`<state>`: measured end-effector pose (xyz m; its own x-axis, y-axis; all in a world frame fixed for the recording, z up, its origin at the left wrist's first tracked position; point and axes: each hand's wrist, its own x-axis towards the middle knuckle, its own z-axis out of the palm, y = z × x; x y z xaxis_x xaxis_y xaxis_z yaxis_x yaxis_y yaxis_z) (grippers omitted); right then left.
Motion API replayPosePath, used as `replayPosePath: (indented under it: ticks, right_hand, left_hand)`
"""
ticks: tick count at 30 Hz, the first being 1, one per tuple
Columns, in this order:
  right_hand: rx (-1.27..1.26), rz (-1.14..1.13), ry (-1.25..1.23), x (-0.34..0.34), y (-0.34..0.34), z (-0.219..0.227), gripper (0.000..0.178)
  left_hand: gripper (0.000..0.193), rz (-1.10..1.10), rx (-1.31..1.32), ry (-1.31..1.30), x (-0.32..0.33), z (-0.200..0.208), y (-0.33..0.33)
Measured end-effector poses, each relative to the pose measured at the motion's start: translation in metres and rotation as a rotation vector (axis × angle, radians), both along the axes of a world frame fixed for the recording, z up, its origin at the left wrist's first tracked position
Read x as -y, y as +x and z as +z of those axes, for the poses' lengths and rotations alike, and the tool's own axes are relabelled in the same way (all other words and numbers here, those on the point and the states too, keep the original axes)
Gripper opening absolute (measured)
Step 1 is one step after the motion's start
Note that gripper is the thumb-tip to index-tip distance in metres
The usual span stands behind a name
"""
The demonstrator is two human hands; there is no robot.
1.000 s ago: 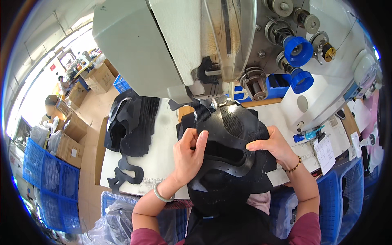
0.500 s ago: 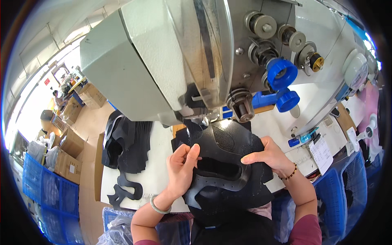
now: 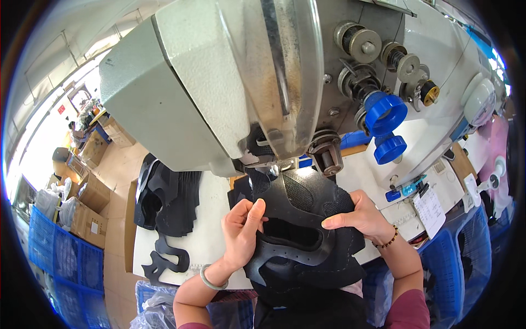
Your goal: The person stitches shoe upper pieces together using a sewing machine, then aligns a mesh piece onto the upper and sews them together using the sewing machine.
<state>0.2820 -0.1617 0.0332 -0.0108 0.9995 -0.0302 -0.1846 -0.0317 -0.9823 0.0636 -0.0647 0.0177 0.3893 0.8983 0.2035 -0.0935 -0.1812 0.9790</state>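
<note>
From my remote seat I see my left hand [image 3: 241, 233] rising from the lower edge, forearm angled up and to the right, a pale green bangle [image 3: 211, 278] on the wrist. Its grip is pressed together: thumb and forefinger pinch the left edge of the black shoe upper [image 3: 307, 230], the other fingers curled behind. My right hand [image 3: 359, 216] comes in from the lower right, wrist bent, a beaded bracelet [image 3: 386, 241] around it; its fingers lie flat and stretched leftward across the top of the upper, thumb tucked under the edge, so the grip is closed on the piece rather than spread. The shoe upper sits on the white tabletop [image 3: 211, 241] between both hands, its front end pushed up under the head of the large grey sewing machine [image 3: 219, 82], close to the round metal post [image 3: 326, 156]. Its oval opening faces me, just between the hands. To the left, well apart from my hands, a stack of black cut pieces [image 3: 164, 197] lies on the tabletop, with a curved black strip [image 3: 167, 260] near the front edge. Blue knobs [image 3: 386, 112] stick out from the machine on the right, and blue crates [image 3: 66, 257] stand on the floor to the left.
</note>
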Motion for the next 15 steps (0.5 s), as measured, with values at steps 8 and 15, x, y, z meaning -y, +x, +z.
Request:
replayPosePath:
  ticks: [8, 15]
  right_hand:
    - [-0.007, 0.007, -0.016, -0.0037, 0.0018, 0.0044, 0.013]
    - [-0.014, 0.038, 0.088, -0.0080, 0.0045, -0.0012, 0.015]
  left_hand:
    - [0.031, 0.002, -0.019, -0.003, -0.0041, 0.0042, 0.0021]
    - [0.030, -0.012, 0.018, -0.039, -0.0097, 0.0060, 0.0038]
